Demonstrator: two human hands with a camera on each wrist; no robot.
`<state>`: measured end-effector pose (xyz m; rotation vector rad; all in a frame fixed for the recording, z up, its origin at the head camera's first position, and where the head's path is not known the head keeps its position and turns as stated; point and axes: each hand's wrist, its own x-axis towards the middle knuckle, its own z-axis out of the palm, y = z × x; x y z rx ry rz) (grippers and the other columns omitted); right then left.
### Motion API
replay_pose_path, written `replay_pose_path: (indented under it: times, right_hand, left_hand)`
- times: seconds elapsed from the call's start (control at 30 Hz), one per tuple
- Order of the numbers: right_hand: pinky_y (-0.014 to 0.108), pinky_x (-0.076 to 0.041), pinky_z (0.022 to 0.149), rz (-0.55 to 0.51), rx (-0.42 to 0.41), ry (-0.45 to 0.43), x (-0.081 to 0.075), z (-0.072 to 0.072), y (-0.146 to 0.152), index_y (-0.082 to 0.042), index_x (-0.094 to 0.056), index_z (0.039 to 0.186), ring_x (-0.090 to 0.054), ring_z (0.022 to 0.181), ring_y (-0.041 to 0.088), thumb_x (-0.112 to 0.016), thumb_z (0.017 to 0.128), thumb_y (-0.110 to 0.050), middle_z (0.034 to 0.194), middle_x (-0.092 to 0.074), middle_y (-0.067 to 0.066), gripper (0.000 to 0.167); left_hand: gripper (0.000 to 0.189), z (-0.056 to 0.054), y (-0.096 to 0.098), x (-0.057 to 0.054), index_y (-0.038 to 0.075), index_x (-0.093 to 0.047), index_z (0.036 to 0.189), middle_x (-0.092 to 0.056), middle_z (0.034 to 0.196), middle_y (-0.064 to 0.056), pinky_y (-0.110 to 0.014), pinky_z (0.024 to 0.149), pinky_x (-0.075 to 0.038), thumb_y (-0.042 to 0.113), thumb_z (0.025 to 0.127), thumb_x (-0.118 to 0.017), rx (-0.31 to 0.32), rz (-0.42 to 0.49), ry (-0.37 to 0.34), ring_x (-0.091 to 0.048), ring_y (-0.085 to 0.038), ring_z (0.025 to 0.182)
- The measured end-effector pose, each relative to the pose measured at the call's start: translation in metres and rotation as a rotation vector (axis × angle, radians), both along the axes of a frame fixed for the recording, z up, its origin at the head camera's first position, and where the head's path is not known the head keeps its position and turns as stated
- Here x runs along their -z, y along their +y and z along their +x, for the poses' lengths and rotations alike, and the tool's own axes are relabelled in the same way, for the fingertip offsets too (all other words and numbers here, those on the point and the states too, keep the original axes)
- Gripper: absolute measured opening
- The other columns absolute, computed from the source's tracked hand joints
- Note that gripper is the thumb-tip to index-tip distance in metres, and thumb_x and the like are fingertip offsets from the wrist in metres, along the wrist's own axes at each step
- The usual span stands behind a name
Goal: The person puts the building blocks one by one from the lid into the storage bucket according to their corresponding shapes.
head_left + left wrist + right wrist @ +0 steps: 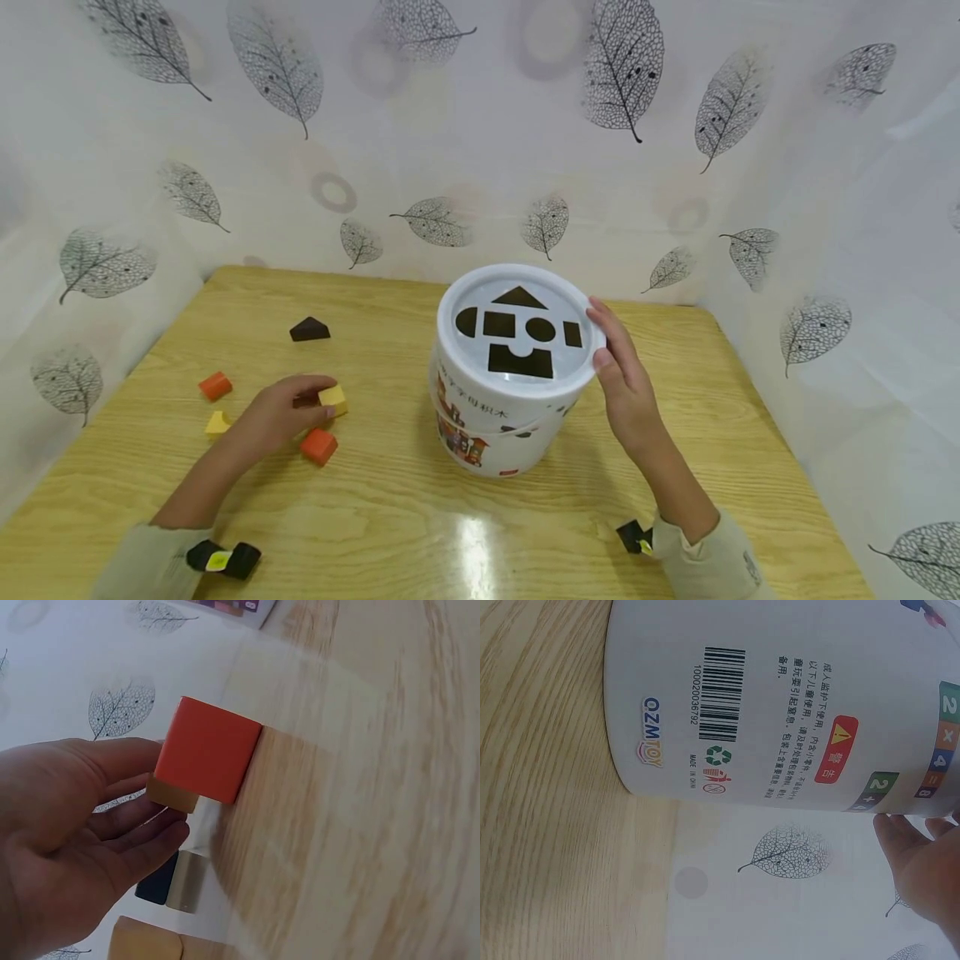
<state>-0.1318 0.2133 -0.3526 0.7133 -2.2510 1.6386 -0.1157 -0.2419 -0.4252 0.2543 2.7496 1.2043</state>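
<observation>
My left hand is at the left of the table, with thumb and fingertips pinching a small yellow block. Just in front of that block lies an orange-red block; in the left wrist view this red block partly hides the pinched one. Right of the table's middle stands a white toy-block bucket, upright, its lid cut with shaped holes. My right hand grips the bucket's right rim, thumb and fingers around the edge. The right wrist view shows the bucket's printed side with a barcode.
A dark triangular block lies farther back on the left. Nearer the left edge are an orange block and a yellow notched block. A leaf-patterned white curtain surrounds the wooden table at the back and sides.
</observation>
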Motion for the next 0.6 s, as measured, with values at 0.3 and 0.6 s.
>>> replay_pose_path:
  times: [0.3,0.6]
  right_hand:
    - [0.017,-0.028,0.118,-0.003,-0.001,0.005,0.000,0.000,0.000,-0.009,-0.038,0.154,-0.023,0.153,0.016,-0.033,0.108,-0.014,0.166,-0.027,0.003,0.047]
    - [0.016,-0.028,0.118,-0.023,-0.003,0.015,0.001,0.000,-0.001,-0.008,-0.039,0.154,-0.023,0.153,0.018,-0.033,0.108,-0.011,0.165,-0.028,0.004,0.047]
  left_hand:
    - [0.054,0.002,0.002,-0.013,0.007,-0.056,0.142,-0.059,0.137,-0.015,-0.032,0.091,-0.055,0.036,0.098,-0.067,-0.027,0.034,0.050,-0.063,-0.033,0.117]
    - [0.055,0.006,0.018,-0.039,0.008,-0.056,0.141,-0.061,0.136,-0.012,-0.012,0.086,-0.052,0.033,0.096,-0.071,-0.016,0.126,0.094,-0.064,-0.031,0.119]
